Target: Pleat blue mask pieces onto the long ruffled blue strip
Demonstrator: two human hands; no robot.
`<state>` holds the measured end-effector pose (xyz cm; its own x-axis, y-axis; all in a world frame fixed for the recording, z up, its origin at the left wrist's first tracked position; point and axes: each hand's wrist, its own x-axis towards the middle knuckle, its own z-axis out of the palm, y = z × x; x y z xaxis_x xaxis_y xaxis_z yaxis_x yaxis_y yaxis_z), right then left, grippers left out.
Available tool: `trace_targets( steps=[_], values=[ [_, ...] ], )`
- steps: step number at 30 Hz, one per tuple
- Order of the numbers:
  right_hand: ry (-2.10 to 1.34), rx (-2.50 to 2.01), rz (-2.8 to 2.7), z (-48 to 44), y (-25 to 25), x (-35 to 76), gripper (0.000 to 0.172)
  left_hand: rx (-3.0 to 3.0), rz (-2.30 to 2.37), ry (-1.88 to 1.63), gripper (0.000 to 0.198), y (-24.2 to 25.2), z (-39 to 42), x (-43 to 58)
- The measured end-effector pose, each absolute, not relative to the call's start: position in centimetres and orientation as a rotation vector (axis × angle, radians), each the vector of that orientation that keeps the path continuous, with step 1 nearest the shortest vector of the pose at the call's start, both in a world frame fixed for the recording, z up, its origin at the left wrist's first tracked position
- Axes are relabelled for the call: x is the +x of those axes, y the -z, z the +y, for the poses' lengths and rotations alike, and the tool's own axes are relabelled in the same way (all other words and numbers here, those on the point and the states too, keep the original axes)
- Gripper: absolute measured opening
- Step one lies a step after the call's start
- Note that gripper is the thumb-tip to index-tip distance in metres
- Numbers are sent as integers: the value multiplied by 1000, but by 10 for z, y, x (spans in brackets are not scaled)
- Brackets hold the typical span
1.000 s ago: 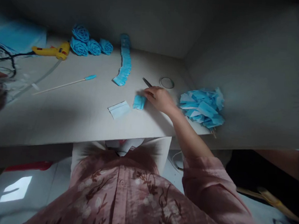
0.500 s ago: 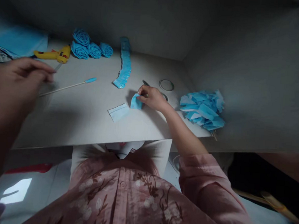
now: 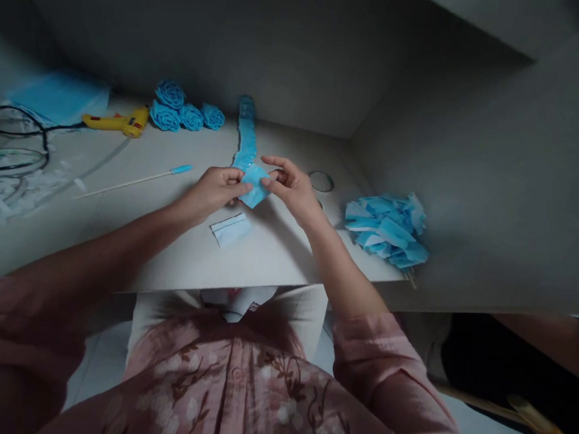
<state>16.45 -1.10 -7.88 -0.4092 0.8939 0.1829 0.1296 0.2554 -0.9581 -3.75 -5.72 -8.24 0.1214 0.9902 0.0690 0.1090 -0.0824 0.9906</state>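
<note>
Between both hands is a small blue piece of fabric or paper (image 3: 255, 187), held just above the table. My left hand (image 3: 217, 188) pinches its left side with thumb and fingers. At its right edge, the thumb of my right hand (image 3: 292, 184) presses on it, with the forefinger raised and partly spread. Below them lies a pale folded piece (image 3: 231, 230) with a dark line near its top. Behind the hands a long blue fringed strip (image 3: 247, 130) reaches toward the back wall. Left of them rests a thin stick with a blue tip (image 3: 180, 169).
A yellow glue gun (image 3: 126, 122) with a black cord lies at the back left, beside several blue rolled flowers (image 3: 169, 104) and a blue sheet stack (image 3: 61, 97). A tape ring (image 3: 321, 181) lies right of my hands. A heap of blue pieces (image 3: 389, 228) sits at the right edge.
My left hand has come from the far left to the middle and taken hold of the blue piece. My right hand has stayed near the same spot, its forefinger now lifted.
</note>
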Motion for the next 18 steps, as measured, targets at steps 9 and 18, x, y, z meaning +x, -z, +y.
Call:
trace_targets(
  steps=[9,18],
  values=[
    [-1493,-878,-1629,0,75,167,67,1275,1162,-1262,35,80,-57,-43],
    [-1547,-846,-1638,11,97,153,64,1290,1237,-1316,35,87,-56,-51]
  ],
)
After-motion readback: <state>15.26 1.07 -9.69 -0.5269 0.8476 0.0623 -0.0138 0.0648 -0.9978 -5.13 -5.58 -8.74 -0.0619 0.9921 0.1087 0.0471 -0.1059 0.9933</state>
